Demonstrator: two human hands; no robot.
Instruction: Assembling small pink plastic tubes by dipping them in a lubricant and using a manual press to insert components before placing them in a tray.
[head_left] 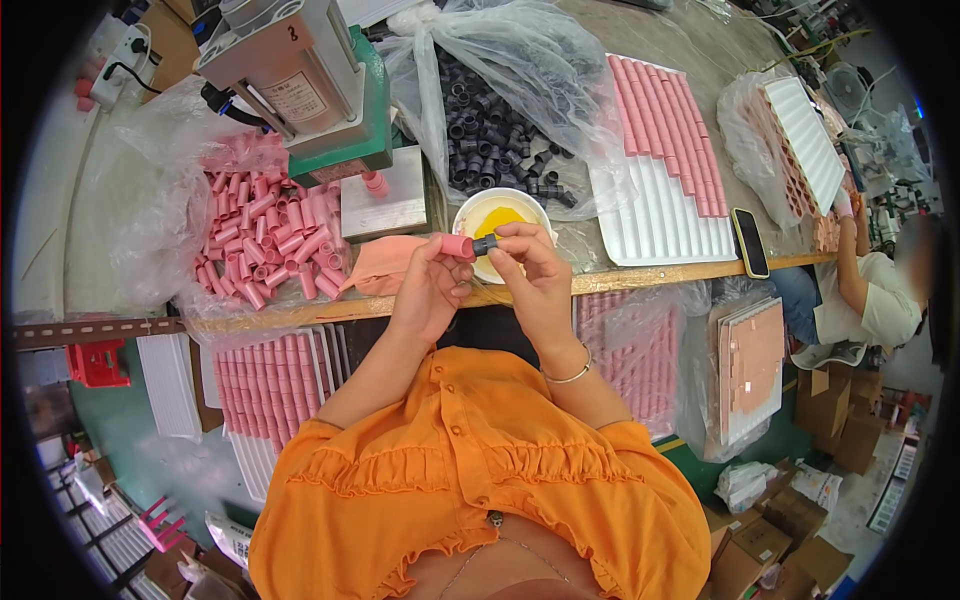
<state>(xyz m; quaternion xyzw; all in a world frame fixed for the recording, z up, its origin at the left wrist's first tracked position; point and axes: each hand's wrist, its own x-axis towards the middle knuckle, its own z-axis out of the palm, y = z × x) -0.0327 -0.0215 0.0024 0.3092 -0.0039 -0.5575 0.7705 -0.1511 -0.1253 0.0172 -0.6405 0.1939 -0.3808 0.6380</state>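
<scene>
My left hand (432, 290) is closed around a pink plastic tube (457, 246), held level at the table's front edge. Between the fingertips of my right hand (535, 280) is a short dark grey plastic fitting (484, 244), lined up with the tube's right end; whether it sits inside the tube I cannot tell. Just behind both hands stands a white bowl (466, 212) with something yellow in it. A heap of pink tubes (262, 240) lies to the left on clear plastic. Farther back, many dark fittings (490, 130) spill from a clear bag.
A green and grey press (340, 110) stands at the back left, a pink piece on its metal block (385, 205). To the right are a white ribbed tray (665, 225) partly filled with pink tubes, and a phone (750, 243). Another person (870, 290) sits at the far right.
</scene>
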